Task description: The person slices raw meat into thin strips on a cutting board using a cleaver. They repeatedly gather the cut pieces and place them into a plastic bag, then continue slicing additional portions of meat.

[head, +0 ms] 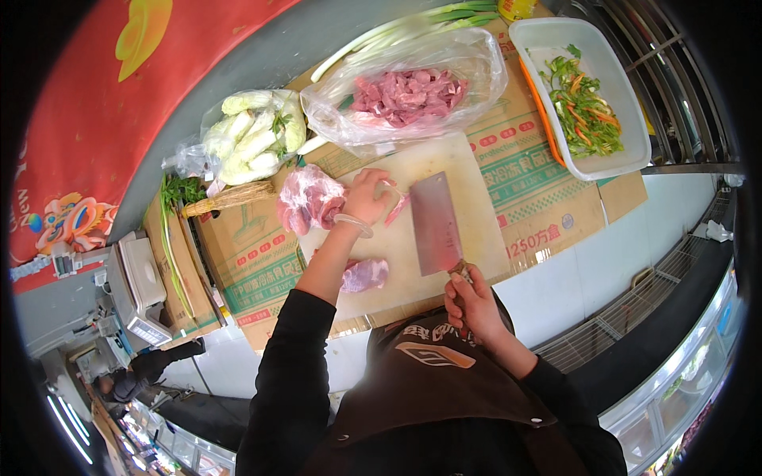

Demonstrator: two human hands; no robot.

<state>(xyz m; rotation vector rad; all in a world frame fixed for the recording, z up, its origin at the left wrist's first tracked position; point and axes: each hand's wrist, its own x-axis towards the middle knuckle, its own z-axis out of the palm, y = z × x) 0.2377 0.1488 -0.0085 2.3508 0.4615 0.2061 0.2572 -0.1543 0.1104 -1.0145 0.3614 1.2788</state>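
Observation:
My right hand (473,303) grips the handle of a broad cleaver (436,226), whose blade lies flat over the white cutting board (482,220). My left hand (369,199) is over the board's upper left part, fingers curled at a thin strip of raw meat (397,209); whether they pinch it is not plain. Beside that wrist, at the board's left edge, rests a large piece of raw meat (309,196). A smaller piece of meat (364,275) lies below, partly behind my left forearm. Beyond the board, an open clear plastic bag (482,59) holds cut raw meat (411,95).
Bagged Chinese cabbage (256,137), a straw brush (232,197) and a scale (140,279) stand left. Long green onions (381,35) lie at the back. A white tub (640,137) with sliced vegetables (583,113) is right. Flattened cardboard (547,202) covers the table. Another person (137,375) is far lower left.

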